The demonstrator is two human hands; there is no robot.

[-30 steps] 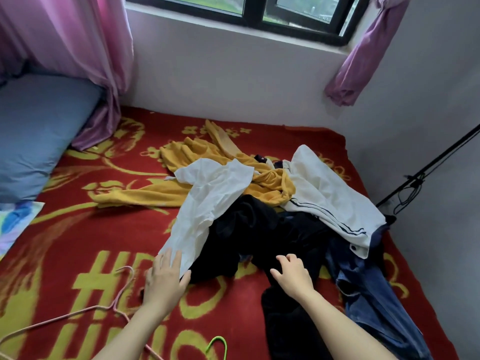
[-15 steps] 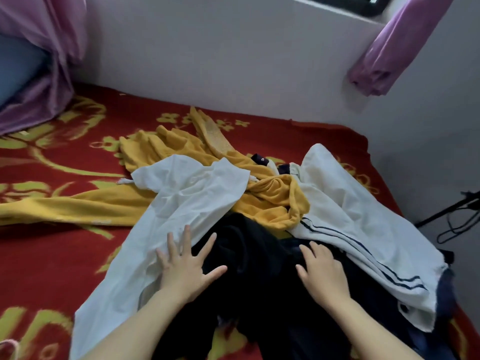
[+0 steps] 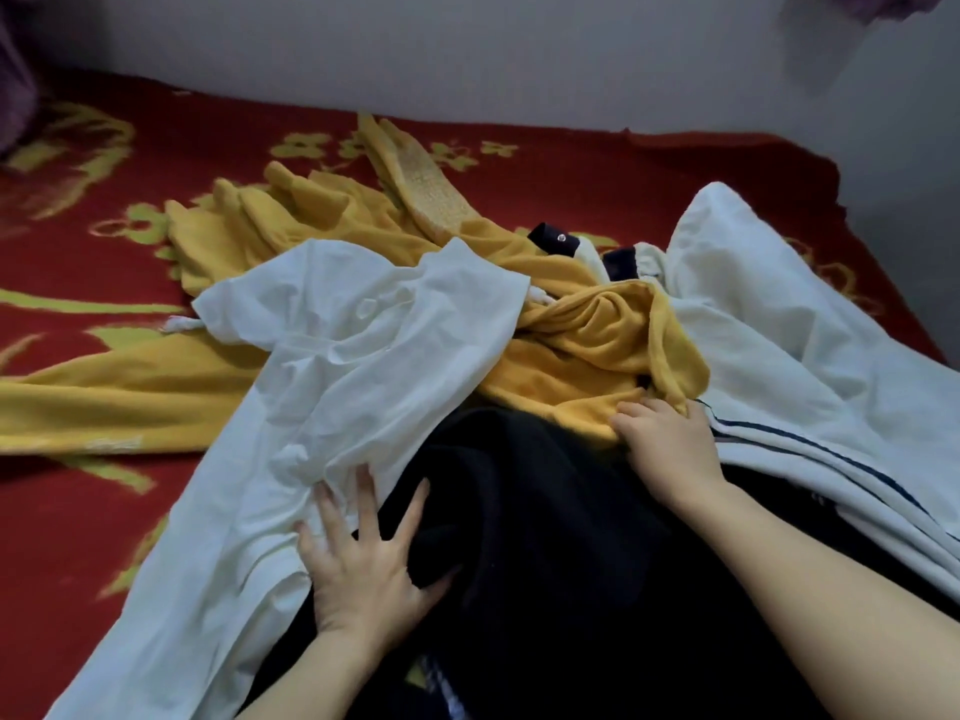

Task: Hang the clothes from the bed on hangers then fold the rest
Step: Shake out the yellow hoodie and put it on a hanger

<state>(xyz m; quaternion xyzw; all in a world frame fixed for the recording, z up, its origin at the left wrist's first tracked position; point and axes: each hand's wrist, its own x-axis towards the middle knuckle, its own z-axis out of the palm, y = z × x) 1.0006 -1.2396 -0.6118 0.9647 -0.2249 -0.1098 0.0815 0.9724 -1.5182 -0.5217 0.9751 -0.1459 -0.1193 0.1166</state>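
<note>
Black soft garment [image 3: 545, 537] lies mid-pile on the red patterned blanket [image 3: 78, 511]; the left hand [image 3: 363, 569] rests flat across it and the thin white shirt [image 3: 363, 356], fingers spread wide. The right hand [image 3: 670, 449] reaches forward, fingers bent together on the hem of the yellow fleece garment [image 3: 587, 350]; whether they pinch it is unclear.

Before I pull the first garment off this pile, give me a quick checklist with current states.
1. Right hand gripping the yellow fleece garment: ok, fingers curl into its hem.
2. Left hand free: ok, it rests flat across the white cotton shirt and black garment.
3. Yellow fleece garment free to lift: not ok, the white cotton shirt overlaps it.
4. Hanger within reach: cannot tell, none in view.
5. White navy-striped jacket clear of the pull: cannot tell, its edge meets the yellow hem.
</note>
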